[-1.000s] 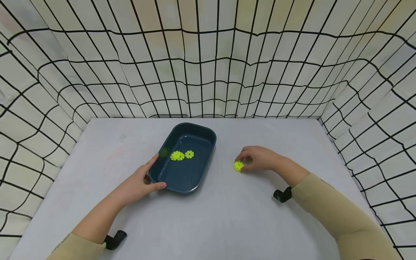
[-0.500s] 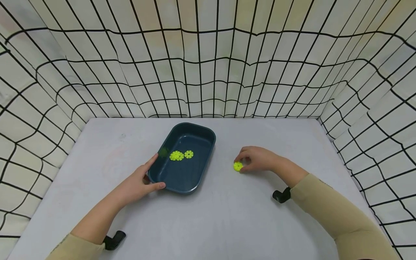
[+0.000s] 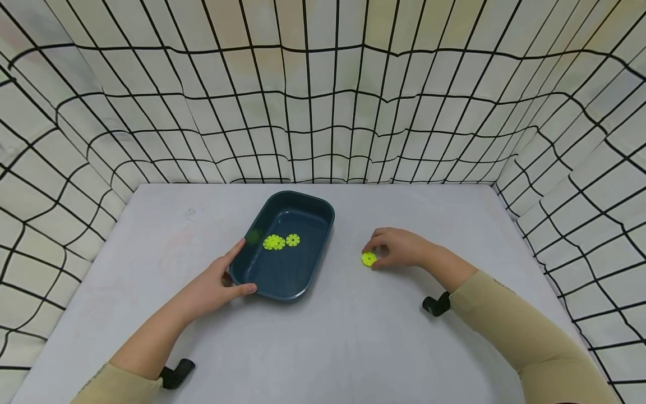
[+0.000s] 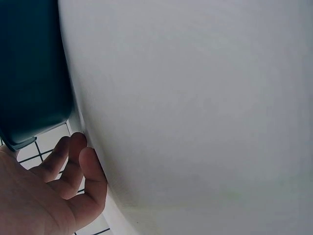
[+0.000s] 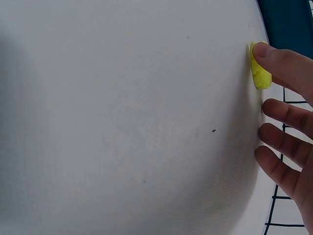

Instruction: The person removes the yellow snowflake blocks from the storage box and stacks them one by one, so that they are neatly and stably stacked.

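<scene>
My left hand (image 3: 212, 289) holds the near-left corner of a dark blue rectangular tray (image 3: 275, 285), thumb at the near rim and index finger along the left side. Its other fingers, seen in the left wrist view, bend loosely beside the tray near the table. Several yellow-green notched plastic discs (image 3: 275, 242) lie bunched inside the tray, with a single disc (image 3: 292, 240) to their right. Right of the tray, my right hand (image 3: 401, 248) pinches a small stack of the same discs (image 5: 260, 68) between thumb and fingers, at the tabletop. How many it holds cannot be told.
A white-covered table (image 3: 333, 342) carries everything. Black netting (image 3: 323, 129) over pale sheeting stands around its back and sides. A black wrist mount (image 3: 436, 304) sticks out from the right sleeve, another mount (image 3: 178, 373) from the left.
Both hands and the tray stay almost where they were. The discs in the right hand look more evenly lined up than a second ago.
</scene>
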Available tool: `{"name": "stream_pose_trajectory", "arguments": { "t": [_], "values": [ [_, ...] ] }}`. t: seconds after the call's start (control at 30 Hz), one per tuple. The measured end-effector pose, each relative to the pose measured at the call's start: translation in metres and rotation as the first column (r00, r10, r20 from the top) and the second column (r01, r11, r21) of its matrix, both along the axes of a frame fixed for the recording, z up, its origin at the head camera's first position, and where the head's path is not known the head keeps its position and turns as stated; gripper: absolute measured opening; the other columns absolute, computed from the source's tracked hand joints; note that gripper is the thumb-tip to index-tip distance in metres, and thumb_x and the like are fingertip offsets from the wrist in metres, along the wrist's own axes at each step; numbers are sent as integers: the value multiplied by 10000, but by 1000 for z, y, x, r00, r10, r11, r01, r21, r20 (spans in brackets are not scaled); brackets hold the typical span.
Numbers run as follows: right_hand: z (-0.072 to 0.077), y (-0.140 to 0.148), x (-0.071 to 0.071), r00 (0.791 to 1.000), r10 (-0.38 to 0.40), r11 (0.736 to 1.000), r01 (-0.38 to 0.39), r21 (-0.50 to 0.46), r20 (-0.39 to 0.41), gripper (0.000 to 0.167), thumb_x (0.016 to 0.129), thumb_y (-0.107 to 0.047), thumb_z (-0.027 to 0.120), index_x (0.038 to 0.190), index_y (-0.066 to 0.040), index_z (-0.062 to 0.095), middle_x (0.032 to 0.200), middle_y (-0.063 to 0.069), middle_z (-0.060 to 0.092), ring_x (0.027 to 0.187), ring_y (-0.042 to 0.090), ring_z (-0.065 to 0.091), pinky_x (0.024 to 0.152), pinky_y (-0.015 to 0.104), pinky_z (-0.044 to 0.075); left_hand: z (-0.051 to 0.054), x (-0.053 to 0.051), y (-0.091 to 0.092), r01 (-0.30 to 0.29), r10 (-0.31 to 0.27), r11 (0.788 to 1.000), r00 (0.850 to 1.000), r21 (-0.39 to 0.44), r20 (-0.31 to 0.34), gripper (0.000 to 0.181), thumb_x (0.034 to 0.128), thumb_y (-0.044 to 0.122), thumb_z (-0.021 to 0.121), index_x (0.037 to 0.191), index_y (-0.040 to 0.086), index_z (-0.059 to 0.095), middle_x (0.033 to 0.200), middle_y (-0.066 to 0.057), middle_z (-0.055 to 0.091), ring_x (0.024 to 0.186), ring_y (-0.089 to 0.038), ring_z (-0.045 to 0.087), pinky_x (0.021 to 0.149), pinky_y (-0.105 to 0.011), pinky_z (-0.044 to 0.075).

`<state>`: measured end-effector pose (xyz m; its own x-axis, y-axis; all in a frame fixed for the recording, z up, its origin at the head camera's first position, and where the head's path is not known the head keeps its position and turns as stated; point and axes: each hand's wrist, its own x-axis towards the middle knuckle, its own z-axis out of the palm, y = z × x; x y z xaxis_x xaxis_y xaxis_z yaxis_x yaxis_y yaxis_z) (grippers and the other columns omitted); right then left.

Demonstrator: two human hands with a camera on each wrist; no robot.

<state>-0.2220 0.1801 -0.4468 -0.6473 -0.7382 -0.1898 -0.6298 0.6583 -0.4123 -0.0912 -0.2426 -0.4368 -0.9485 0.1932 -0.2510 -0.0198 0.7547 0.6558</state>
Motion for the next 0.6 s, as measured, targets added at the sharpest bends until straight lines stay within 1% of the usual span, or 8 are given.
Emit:
{"name": "stream_pose_trajectory", "arguments": {
  "t": [0.4, 0.6],
  "values": [
    [-3, 1, -1, 1000, 4, 1000, -4, 8, -10, 347, 826, -334, 819, 1151, -246, 735, 1059, -96, 593, 944, 115, 524, 868, 331, 456, -1, 0, 0, -5, 5, 1000, 1000, 5, 8, 1082, 848, 536, 737, 1613, 227, 37, 1487, -281, 299, 1032, -313, 554, 808, -411, 491],
    [-3, 1, 0, 1000, 4, 1000, -4, 5, -5, 353, 827, -333, 819, 1157, -241, 732, 1067, -89, 594, 957, 120, 525, 878, 336, 454, -1, 1, 1, -8, 7, 1000, 1000, 7, 8, 1078, 850, 530, 737, 1613, 221, 41, 1498, -283, 287, 1045, -320, 555, 833, -426, 487]
  ]
}}
